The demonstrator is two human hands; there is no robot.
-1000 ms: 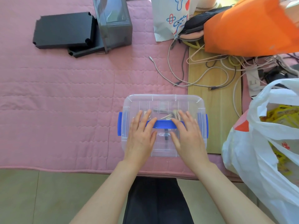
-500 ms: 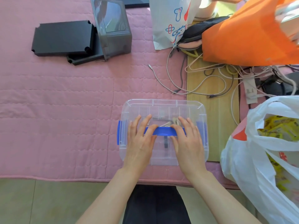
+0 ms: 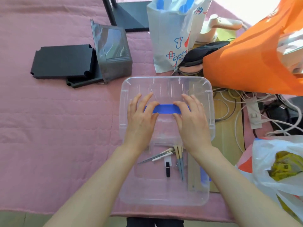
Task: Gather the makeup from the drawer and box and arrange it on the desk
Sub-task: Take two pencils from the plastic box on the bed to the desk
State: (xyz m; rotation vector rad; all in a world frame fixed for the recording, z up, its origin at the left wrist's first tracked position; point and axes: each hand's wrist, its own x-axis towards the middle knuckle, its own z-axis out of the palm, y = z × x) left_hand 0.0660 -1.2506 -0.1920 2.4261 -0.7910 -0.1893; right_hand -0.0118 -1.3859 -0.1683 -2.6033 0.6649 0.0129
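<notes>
Head view looks down on a clear lid, held off its box and covering the box's far part. The left hand and right hand lie on top of the lid, 1 at each end of the blue handle. On each hand the index finger bends over the handle and the thumb sits against its near edge, pinching it, while the other fingers spread straight across the lid.

The box stands open on the pink cloth at the desk's near edge. Inside it lie several thin brushes, a black tube and 2 more long handles just right of the tube.

Black trays and a grey drawer sit well to the left beyond the box. A printed bag and an orange bag stand behind the lid. Cables spread to the right, and a white bag sits at the near right.
</notes>
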